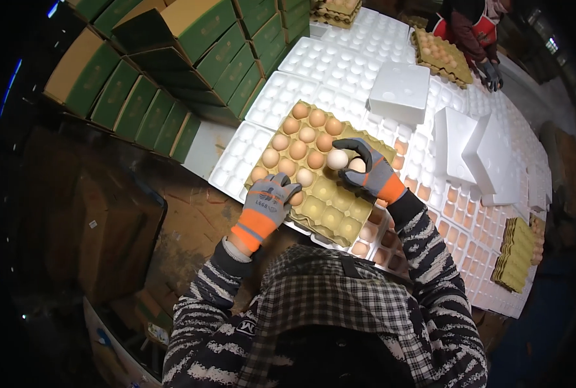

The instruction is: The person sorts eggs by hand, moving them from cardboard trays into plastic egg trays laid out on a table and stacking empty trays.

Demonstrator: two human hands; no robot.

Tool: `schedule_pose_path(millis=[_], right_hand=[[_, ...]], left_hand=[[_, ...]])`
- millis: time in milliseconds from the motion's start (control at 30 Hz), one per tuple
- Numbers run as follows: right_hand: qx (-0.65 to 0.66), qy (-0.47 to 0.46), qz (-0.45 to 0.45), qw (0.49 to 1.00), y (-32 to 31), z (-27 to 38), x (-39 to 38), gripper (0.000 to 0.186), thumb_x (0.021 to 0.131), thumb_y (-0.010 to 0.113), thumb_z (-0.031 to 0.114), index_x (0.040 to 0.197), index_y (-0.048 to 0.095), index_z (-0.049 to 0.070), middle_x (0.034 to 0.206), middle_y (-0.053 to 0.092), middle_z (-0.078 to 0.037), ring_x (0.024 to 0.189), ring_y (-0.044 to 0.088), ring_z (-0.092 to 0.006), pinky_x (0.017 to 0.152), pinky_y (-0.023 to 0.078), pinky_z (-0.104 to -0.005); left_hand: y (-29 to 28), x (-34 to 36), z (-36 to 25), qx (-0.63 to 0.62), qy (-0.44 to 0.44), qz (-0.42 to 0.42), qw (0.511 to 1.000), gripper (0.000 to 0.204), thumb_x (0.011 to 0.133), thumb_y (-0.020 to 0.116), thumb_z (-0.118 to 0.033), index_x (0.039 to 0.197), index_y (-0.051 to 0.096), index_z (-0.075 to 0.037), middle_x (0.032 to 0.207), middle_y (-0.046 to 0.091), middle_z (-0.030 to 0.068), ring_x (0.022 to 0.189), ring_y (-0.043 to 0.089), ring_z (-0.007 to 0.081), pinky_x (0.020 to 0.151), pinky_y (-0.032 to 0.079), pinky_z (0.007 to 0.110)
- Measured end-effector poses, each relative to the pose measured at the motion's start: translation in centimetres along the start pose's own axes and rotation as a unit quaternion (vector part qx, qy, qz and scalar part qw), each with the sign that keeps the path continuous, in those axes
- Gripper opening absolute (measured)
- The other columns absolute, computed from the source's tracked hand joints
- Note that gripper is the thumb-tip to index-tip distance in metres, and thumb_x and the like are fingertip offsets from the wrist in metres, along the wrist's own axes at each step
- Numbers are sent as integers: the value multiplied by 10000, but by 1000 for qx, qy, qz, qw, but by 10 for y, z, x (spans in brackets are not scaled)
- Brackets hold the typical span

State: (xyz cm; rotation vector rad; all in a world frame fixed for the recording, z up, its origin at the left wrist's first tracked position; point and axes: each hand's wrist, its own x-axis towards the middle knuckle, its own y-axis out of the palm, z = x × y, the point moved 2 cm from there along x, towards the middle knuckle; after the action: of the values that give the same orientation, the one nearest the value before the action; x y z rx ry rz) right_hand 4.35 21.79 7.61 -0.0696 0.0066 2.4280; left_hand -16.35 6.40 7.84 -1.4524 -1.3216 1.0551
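Observation:
A yellow cardboard egg tray [336,213] lies on white foam trays, with several brown and pale eggs in its left and upper cells; its lower right cells show empty. My left hand [267,197], in a grey and orange glove, is closed at an egg [296,199] on the tray's left part, its fingertips partly hiding it. My right hand [369,169], gloved alike, curls round two pale eggs [337,159] above the right part of the tray. Peach-coloured eggs [360,247] show in foam trays below and to the right.
Green cartons [217,64] are stacked at upper left. White foam lids [398,90] lie beyond the tray and to the right. More yellow trays [511,255] sit at right, and one with eggs [440,55] at the back, beside another person [466,29] in gloves. A brown box [116,226] stands at left.

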Motion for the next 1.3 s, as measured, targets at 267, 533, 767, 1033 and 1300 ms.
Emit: schedule_pose_path(millis=[267, 533, 767, 1033, 1300], right_hand=[[-715, -75, 11, 695, 63, -2, 59, 150, 913, 577, 196, 934, 725, 186, 1216, 546, -49, 1010, 617, -274, 681, 573, -387], [-339, -101, -95, 930, -45, -1, -1, 531, 746, 849, 239, 1239, 679, 140, 1272, 618, -99, 1068, 656, -246, 895, 555, -367], [108, 195, -256, 941, -115, -59, -151, 550, 811, 815, 185, 1305, 626, 33, 1082, 718, -86, 935, 697, -145, 799, 594, -297], [-402, 278, -376, 787, -218, -120, -185, 534, 771, 767, 488, 1209, 695, 191, 1346, 582, -113, 1198, 592, -295, 1023, 474, -400], [-557, 225, -329, 729, -254, -120, -185, 417, 856, 686, 246, 1269, 629, 228, 1357, 546, -104, 1153, 616, -276, 918, 542, -415]], left_hand=[[-7, 28, 24, -118, 11, -191, 974, 436, 786, 715, -109, 1214, 642, -146, 1219, 631, 101, 956, 633, 312, 844, 536, 413], [2, 56, 5, 41, 57, -9, 997, 526, 683, 814, -180, 1197, 705, -213, 1426, 489, 118, 1124, 540, 361, 923, 524, 419], [-12, 47, 19, -200, -15, -114, 973, 404, 661, 839, -77, 1046, 719, -102, 1313, 556, 152, 1111, 605, 342, 913, 539, 423], [12, 88, -158, -333, 99, -38, 937, 430, 730, 821, -176, 1139, 692, -149, 1298, 558, 122, 1108, 624, 332, 895, 549, 412], [124, 202, -262, -185, 80, -59, 978, 439, 717, 802, -188, 1139, 682, -212, 1305, 557, 98, 1080, 617, 338, 922, 527, 421]])
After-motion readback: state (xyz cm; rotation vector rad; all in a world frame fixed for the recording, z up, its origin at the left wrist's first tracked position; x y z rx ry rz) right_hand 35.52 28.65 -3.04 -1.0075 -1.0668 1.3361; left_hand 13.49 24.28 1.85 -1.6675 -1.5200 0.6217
